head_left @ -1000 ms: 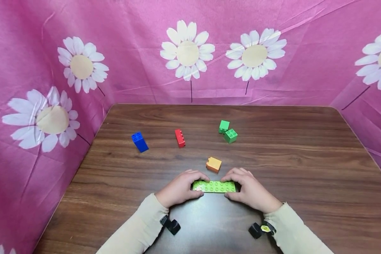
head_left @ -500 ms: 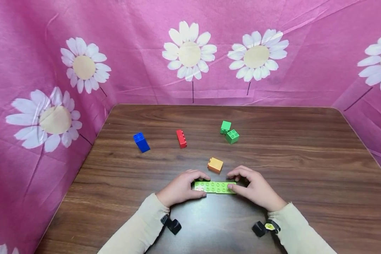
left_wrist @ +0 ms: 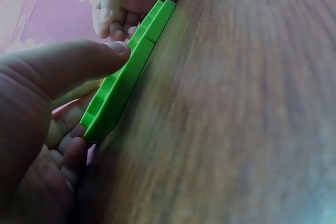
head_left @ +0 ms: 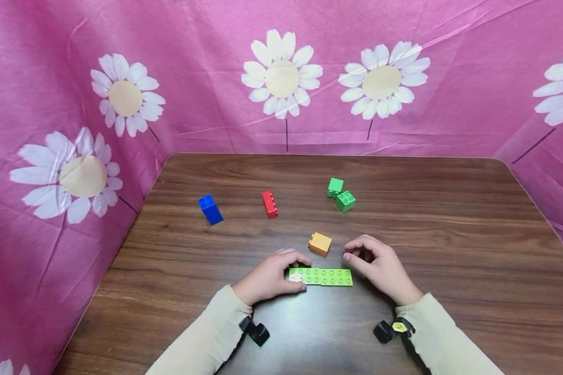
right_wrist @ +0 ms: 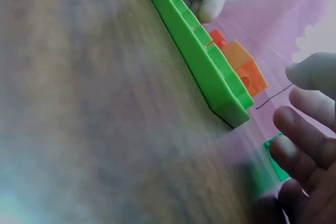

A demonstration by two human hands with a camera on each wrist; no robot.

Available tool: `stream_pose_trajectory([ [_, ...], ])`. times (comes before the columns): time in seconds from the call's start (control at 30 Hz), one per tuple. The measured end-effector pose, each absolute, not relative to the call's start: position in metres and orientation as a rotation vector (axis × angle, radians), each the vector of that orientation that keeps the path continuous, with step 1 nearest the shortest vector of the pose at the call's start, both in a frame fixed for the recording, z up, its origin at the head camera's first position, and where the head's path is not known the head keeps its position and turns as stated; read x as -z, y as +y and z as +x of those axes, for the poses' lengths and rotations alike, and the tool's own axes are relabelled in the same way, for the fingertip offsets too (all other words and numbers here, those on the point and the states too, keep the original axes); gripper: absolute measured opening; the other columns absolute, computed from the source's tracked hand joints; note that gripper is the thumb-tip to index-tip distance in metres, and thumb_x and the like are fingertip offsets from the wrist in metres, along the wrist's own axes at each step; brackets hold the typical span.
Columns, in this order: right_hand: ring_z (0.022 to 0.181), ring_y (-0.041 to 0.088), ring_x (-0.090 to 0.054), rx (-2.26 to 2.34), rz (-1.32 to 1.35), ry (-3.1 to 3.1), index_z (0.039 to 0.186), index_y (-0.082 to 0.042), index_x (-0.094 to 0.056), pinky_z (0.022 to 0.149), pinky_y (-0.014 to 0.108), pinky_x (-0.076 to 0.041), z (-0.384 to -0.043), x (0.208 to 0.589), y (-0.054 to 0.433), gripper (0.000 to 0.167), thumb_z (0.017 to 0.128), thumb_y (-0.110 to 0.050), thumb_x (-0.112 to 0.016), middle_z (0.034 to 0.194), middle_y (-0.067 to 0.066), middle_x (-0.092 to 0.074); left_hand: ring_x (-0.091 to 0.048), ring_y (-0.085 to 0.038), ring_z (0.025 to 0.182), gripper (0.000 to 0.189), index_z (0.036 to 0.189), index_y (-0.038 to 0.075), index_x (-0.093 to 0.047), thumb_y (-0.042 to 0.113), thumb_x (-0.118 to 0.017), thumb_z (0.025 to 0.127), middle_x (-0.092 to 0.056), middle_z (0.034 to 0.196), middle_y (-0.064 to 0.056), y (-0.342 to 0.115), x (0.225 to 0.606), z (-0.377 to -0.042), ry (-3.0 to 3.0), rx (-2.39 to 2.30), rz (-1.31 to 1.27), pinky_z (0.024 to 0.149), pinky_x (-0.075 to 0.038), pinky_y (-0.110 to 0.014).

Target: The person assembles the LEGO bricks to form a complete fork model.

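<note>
Two light green toy building bricks lie end to end, studs up, on the wooden table. My left hand (head_left: 270,278) grips the left brick (head_left: 305,276), thumb on the near side and fingers round the far side. In the left wrist view that thumb presses on the long side of the green brick (left_wrist: 113,100). The right brick (head_left: 336,277) is untouched. My right hand (head_left: 380,268) hovers just right of it, fingers loosely curled and holding nothing. An orange brick (head_left: 320,244) lies just beyond the green pair, between the two hands.
Farther back lie a blue brick (head_left: 210,209) at left, a red brick (head_left: 269,204) near the middle, and two green bricks, one tipped over (head_left: 335,187) and one studs up (head_left: 345,201). A pink flowered cloth (head_left: 206,94) hangs behind the table (head_left: 450,224).
My right hand has let go of the right light green brick and moved up and to the right. The left hand keeps its grip on the left one.
</note>
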State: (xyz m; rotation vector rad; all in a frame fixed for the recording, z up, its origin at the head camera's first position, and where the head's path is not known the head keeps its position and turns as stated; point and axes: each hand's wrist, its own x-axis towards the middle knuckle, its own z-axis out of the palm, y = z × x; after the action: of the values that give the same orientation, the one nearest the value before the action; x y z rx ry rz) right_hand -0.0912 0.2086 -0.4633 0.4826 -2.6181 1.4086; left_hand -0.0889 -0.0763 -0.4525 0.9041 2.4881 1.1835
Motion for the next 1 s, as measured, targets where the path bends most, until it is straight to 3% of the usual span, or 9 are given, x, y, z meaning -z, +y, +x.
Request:
stream_pose_trajectory([
  [0.53, 0.078, 0.004, -0.058, -1.451, 0.201, -2.416, 0.103, -0.002, -0.072, 0.069, 0.013, -0.045, -0.124, 0.465, 0.206, 0.018, 0.087, -0.006, -0.077, 0.095, 0.01, -0.067, -0.055, -0.008, 0.105, 0.04, 0.121, 0.016, -0.067, 0.019, -0.082, 0.084, -0.065, 0.118, 0.006, -0.077, 0.45, -0.088, 2.505, -1.101, 0.941, 0.093, -0.047, -0.027],
  [1.0, 0.083, 0.007, -0.057, -1.445, 0.151, -2.43, 0.105, 0.0, -0.071, 0.071, 0.014, -0.044, -0.149, 0.467, 0.209, 0.021, 0.087, -0.008, -0.077, 0.097, 0.012, -0.067, -0.055, -0.009, 0.104, 0.037, 0.117, 0.015, -0.069, 0.014, -0.082, 0.083, -0.066, 0.115, 0.006, -0.076, 0.448, -0.089, 2.51, -1.101, 0.946, 0.093, -0.046, -0.026],
])
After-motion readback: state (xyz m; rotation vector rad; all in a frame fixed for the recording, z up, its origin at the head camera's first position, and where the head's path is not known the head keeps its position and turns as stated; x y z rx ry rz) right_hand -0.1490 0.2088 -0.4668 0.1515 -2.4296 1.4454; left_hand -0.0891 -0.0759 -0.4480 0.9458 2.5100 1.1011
